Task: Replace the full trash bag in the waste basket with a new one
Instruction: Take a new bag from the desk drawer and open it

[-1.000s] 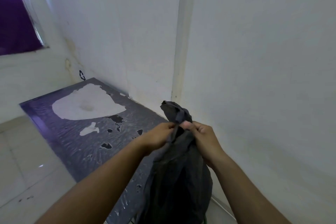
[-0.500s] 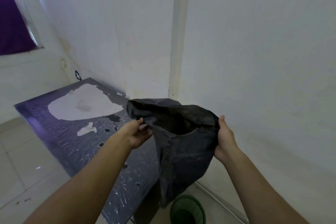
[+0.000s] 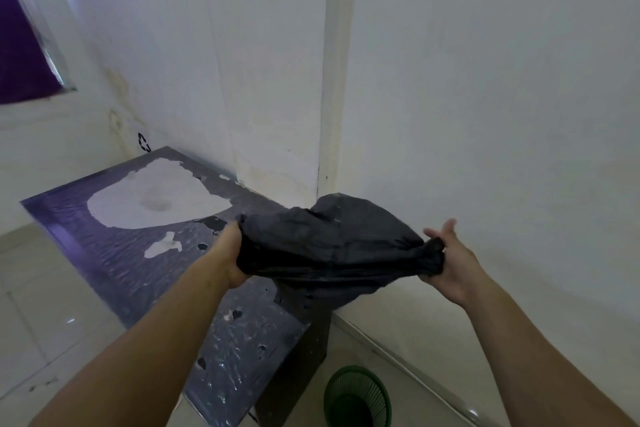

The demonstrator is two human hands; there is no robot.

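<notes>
A black trash bag [image 3: 332, 246] is stretched sideways in the air between my two hands. My left hand [image 3: 232, 258] grips its left edge. My right hand [image 3: 450, 262] pinches a bunched corner at the right, with some fingers spread. The bag billows upward in the middle. A green slatted waste basket [image 3: 358, 397] stands on the floor below, near the wall corner, with nothing visible lining it.
A dark table [image 3: 138, 253] with a peeling top runs along the left wall, its near end just under the bag. White walls meet in a corner behind. A purple curtain [image 3: 20, 55] hangs at the far left. Light floor tiles surround the table.
The bag was bunched between both hands, then opened at its mouth; now my hands have pulled far apart and the bag is stretched wide and puffed up.
</notes>
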